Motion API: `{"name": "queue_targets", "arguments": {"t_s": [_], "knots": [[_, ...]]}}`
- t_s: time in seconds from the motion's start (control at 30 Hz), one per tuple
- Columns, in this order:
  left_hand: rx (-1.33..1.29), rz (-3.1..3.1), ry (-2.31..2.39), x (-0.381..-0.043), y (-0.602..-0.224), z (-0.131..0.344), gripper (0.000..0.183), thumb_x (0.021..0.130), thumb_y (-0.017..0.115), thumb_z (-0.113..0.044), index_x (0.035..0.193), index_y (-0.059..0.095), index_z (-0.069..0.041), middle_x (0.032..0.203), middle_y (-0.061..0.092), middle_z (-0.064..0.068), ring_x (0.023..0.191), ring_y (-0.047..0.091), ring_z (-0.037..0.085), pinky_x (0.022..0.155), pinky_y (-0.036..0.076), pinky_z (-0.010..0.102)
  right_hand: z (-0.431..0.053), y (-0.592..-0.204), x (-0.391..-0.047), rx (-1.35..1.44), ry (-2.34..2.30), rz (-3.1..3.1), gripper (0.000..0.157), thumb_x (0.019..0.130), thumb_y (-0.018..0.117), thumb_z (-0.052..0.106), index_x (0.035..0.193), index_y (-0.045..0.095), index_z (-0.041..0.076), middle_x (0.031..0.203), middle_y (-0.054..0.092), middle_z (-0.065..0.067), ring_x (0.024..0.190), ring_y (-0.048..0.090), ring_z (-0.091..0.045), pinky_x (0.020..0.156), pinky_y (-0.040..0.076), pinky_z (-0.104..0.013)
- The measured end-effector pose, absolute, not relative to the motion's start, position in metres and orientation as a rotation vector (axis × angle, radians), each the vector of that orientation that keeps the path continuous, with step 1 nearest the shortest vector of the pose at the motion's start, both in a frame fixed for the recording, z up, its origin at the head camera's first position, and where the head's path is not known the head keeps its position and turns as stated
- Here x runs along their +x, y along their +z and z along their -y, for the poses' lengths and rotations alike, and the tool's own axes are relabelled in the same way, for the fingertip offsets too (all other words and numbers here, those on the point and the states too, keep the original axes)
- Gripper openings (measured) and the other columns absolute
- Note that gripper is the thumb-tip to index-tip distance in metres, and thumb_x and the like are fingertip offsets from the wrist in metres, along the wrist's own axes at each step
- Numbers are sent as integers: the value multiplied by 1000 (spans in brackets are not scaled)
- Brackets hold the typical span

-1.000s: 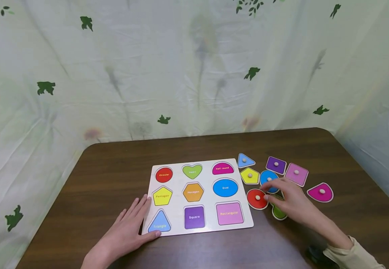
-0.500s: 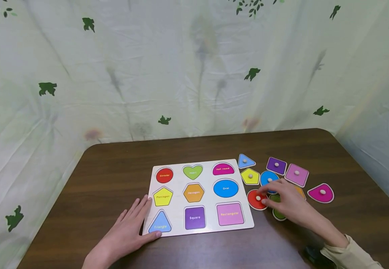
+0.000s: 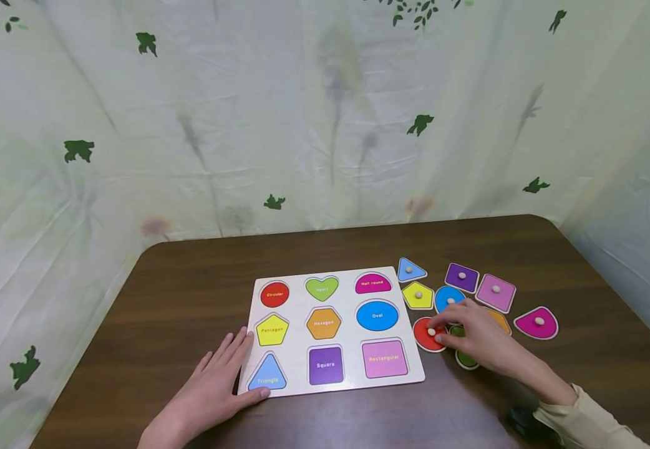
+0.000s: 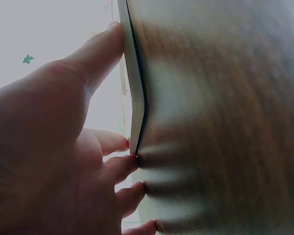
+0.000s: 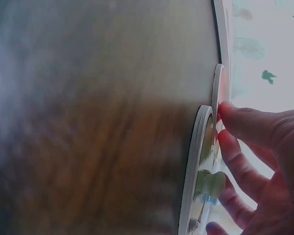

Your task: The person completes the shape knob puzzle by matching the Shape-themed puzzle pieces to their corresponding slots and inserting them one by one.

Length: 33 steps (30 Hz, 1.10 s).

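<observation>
A: Your left hand [image 3: 209, 380] lies spread at the left side of the white board [image 3: 297, 368], doesn't it?

B: Yes. Your fingertips touch that edge, and your thumb [image 3: 257, 394] rests on the near corner, by the printed blue triangle [image 3: 267, 374].

A: And your right hand [image 3: 485, 340]?

B: It reaches over the loose pieces, thumb and forefinger on either side of the knob [image 3: 431, 332] on the red round piece [image 3: 422, 340]. Whether they squeeze it, I cannot tell.

A: Where is that red piece?

B: Flat on the dark table [image 3: 201, 299], at your board's right edge; I can't tell if they touch.

A: What lies around your right hand?

B: A green piece [image 3: 465, 357] and an orange piece [image 3: 498, 322], both partly hidden under it. Beyond it you have a blue piece [image 3: 445, 296], a purple one [image 3: 454, 274] and a pink one [image 3: 490, 296]. The yellow pentagon piece [image 3: 415, 302] sits just behind the red one, and the magenta half-round piece [image 3: 529, 323] is off to your right.
</observation>
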<state>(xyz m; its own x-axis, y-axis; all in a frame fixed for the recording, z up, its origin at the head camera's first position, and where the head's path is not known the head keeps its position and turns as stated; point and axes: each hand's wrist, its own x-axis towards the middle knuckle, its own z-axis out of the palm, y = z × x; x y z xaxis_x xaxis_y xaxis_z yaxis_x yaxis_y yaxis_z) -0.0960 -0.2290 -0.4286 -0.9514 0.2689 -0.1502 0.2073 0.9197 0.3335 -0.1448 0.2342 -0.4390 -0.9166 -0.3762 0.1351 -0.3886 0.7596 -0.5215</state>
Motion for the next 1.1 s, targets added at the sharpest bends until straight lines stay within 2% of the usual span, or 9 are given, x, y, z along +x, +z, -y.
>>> {"name": "queue_targets", "arguments": {"t_s": [0.33,0.57,0.8,1.1], "knots": [[348,-2877,469,-97,-430,229,109,76,63,-75,155,29,-8,161,23,13,146,19,39,109,20,68,-233,-439,-146,671,846,2900,18,80,83,19,95,77,26,89,63,19,88,48,-13,72,43,-34],[340,-2876,462,-97,-430,228,109,76,63,-75,155,30,-8,161,23,13,146,19,39,109,20,67,-232,-439,-145,641,831,2921,17,80,83,20,95,77,26,88,64,20,87,48,-13,70,44,-32],[349,-2884,451,-96,-430,228,109,76,63,-75,155,29,-7,161,23,13,146,19,39,109,21,67,-230,-441,-144,652,825,2909,16,80,82,17,91,74,26,77,55,24,83,47,-13,68,42,-31],[361,-2891,451,-95,-428,228,110,77,60,-77,155,29,-7,161,23,13,146,19,39,109,21,67,-231,-441,-143,621,857,2901,21,79,83,14,93,73,26,81,56,20,83,49,-12,68,46,-29]]}}
